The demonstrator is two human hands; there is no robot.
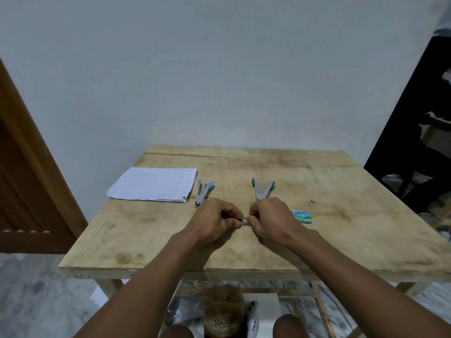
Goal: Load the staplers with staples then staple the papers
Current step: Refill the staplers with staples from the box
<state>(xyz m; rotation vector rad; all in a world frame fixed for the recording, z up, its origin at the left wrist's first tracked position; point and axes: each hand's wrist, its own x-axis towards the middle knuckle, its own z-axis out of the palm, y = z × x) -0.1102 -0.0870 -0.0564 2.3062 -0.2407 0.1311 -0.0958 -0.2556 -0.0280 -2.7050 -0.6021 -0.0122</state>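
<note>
Staplers hinged open, apparently unloaded; your left hand, right hand both pinch staple strip; papers await stapling.

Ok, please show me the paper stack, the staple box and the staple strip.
paper stack (152,184): head view, middle of the top sheet.
staple box (301,215): head view, its green top face.
staple strip (245,221): head view, the short uncovered middle part.
</note>
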